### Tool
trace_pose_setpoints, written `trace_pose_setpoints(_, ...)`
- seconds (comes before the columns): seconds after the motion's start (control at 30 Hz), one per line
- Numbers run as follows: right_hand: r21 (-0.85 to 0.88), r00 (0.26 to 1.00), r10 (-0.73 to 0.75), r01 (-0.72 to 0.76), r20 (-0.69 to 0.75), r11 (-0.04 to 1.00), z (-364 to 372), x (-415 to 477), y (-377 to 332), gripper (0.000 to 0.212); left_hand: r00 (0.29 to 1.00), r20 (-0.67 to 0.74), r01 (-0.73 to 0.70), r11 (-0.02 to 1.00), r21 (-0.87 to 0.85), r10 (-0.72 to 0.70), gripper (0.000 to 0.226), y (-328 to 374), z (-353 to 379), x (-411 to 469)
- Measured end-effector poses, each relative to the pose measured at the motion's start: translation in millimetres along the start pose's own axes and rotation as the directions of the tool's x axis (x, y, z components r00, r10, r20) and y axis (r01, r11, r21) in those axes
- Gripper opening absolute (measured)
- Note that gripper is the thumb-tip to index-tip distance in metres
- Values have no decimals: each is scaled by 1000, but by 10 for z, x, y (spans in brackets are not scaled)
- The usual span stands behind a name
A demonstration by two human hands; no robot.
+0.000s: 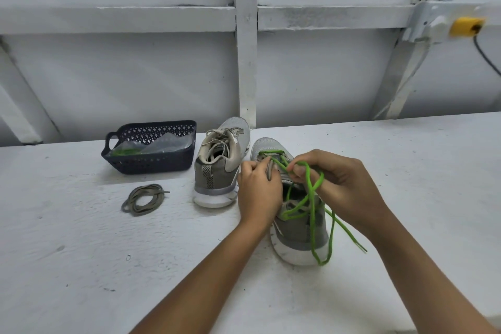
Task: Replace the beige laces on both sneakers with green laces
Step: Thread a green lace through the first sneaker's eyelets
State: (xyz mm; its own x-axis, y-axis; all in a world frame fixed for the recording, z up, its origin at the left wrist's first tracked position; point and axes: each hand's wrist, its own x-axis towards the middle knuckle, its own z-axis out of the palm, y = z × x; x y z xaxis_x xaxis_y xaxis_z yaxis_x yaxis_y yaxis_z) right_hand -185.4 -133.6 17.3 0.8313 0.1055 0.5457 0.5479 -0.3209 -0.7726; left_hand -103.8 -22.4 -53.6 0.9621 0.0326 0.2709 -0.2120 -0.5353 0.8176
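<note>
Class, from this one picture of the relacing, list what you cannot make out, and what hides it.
Head view, near sneaker: left hand and right hand cover the eyelets where the green lace threads.
Head view, basket: crumpled clear plastic hides how many laces it holds.
Head view, yellow fitting, upper right: blurred, unidentifiable.

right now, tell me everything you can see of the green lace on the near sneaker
The green lace is bright, round, cord-like, partly threaded through the front eyelets of the near sneaker. The right hand pinches it above the tongue; loose loops drape over the heel, one end trailing onto the table. The left hand grips the sneaker beside it.
</note>
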Motion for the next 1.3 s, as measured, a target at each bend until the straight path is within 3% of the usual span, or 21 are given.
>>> trace_pose_setpoints(0.27, 39, 1000, -4, 4, 0, 999, 14, -83, -25, 20, 1000, 17, 23, 998, 55, -24, 36, 8, -23, -16)
trace_pose_setpoints(0.4, 57, 996, 81, -82, 31, 995, -59, -106, 5, 22, 982, 190, -7, 995, 102, -13, 38, 22, -103, 103)
trace_pose_setpoints(0.5, -133, 968, 138, -111, 211, 985, -186, -105, 66, 40, 923, 385, -17, 1000, 26, 5, 27, 62, -356, 288)
trace_pose_setpoints(0.57, -279, 918, 166, -64, 361, 958, -291, -64, 93, 56, 876, 482, -74, 993, 93, 20, 25, 96, -551, 454)
trace_pose_setpoints(0.67, -314, 881, 196, -57, 430, 948, -439, 68, 106, 63, 881, 461, -247, 931, 269, 101, 28, 167, -666, 719)
trace_pose_setpoints(0.8, -435, 868, 266, -66, 419, 898, -433, 224, 165, 57, 871, 461, -339, 886, 316, 169, 30, 287, -519, 965)
trace_pose_setpoints(0.97, -544, 935, 311, -176, 167, 821, -241, 252, 234, 23, 820, 552, -423, 811, 405, 152, 25, 294, -221, 1114)
trace_pose_setpoints(1.07, -789, 901, 402, -125, 164, 602, -92, 195, 255, 47, 781, 613, -464, 766, 445, 117, 18, 248, -91, 1169)
trace_pose_setpoints(1.13, -859, 895, 417, -84, 157, 504, -28, 155, 265, 55, 772, 624, -485, 746, 457, 120, 15, 210, -26, 1200)
trace_pose_setpoints(1.2, -871, 887, 435, -86, 153, 483, -28, 167, 268, 54, 780, 615, -476, 750, 459, 118, 14, 182, 4, 1233)
trace_pose_setpoints(1.3, -828, 834, 510, -125, 211, 547, -49, 222, 279, 46, 782, 623, -370, 832, 414, 38, 12, 173, 9, 1275)
